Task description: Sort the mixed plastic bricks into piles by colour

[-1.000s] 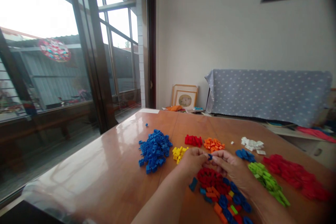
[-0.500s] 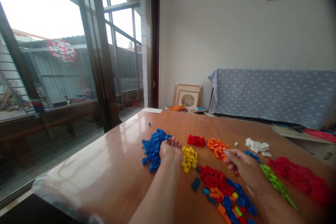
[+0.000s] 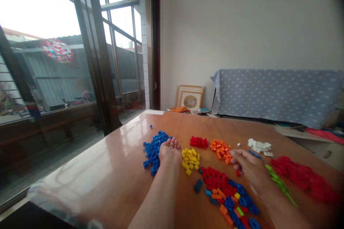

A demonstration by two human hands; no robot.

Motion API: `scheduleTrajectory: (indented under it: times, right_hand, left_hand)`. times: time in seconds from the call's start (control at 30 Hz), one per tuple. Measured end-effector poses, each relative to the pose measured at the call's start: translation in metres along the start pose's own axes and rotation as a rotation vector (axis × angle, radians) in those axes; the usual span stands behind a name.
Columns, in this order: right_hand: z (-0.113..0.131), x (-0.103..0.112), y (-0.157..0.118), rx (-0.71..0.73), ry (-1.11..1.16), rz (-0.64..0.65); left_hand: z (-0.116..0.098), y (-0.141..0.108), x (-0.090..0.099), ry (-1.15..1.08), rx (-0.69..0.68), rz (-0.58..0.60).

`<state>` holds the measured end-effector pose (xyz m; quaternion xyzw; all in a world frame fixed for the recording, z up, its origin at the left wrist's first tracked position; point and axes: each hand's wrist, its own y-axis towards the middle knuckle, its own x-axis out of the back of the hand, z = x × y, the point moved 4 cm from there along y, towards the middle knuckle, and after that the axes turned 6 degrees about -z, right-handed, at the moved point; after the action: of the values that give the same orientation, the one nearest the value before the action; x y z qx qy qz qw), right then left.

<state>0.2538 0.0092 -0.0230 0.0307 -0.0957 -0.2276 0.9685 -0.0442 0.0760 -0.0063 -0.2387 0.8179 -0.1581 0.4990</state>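
My left hand (image 3: 170, 152) lies palm up between a heap of small blue plastic blocks (image 3: 153, 152) and a cluster of yellow blocks (image 3: 190, 160). Its fingers are loosely curled, and I see nothing in the palm. At the right edge of a pile of orange blocks (image 3: 220, 149), my right hand (image 3: 247, 164) has thumb and forefinger pinched together. Whatever sits between those fingertips is too small to make out. A small red piece (image 3: 238, 173) lies just below the right hand's fingers.
Red blocks (image 3: 198, 142) lie beyond the yellow ones. Nearer me are more red pieces (image 3: 216, 178), blue rings (image 3: 229, 203) and mixed blocks. White pieces (image 3: 259, 145), green strips (image 3: 281, 182) and a large red heap (image 3: 303, 177) are at right on the brown table (image 3: 107, 171).
The view has swung slightly to the right. My right hand has moved a little right, away from the orange pile. My left hand stays almost still beside the blue heap.
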Motion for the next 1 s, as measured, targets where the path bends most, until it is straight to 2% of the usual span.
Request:
scheduleTrajectory:
  times: [0.1, 0.27, 0.33, 0.43, 0.5, 0.6, 0.7, 0.8, 0.9, 1.0]
  right_hand:
    - [0.001, 0.000, -0.001, -0.011, 0.017, 0.004]
    - [0.005, -0.002, -0.003, -0.003, 0.026, 0.021]
    - [0.007, -0.003, -0.003, 0.009, 0.019, 0.021]
    - [0.008, -0.002, -0.004, 0.020, 0.013, 0.021]
    - [0.009, -0.002, -0.004, 0.025, 0.014, 0.020]
    - [0.010, -0.001, -0.005, 0.037, 0.017, 0.020]
    - [0.012, 0.000, -0.005, 0.052, 0.019, 0.014]
    - [0.013, 0.000, -0.005, 0.058, 0.031, 0.006]
    - [0.014, -0.001, -0.006, 0.043, 0.045, 0.008]
    - [0.016, -0.002, -0.007, 0.036, 0.057, 0.013]
  left_hand:
    - [0.000, -0.002, -0.002, 0.026, -0.011, 0.008]
    - [0.008, -0.016, -0.009, 0.202, -0.031, 0.134]
    - [0.012, -0.024, -0.013, 0.386, -0.121, 0.243]
    - [0.021, -0.035, -0.015, 0.810, -0.330, 0.466]
    - [0.029, -0.038, -0.012, 1.014, -0.418, 0.555]
    - [0.037, -0.037, -0.006, 1.117, -0.522, 0.598]
    - [0.039, -0.040, -0.003, 1.214, -0.624, 0.583]
    - [0.044, -0.050, -0.005, 1.625, -0.729, 0.626]
    - [0.047, -0.059, -0.008, 2.046, -0.775, 0.684]
    - [0.048, -0.063, -0.009, 2.199, -0.799, 0.685]
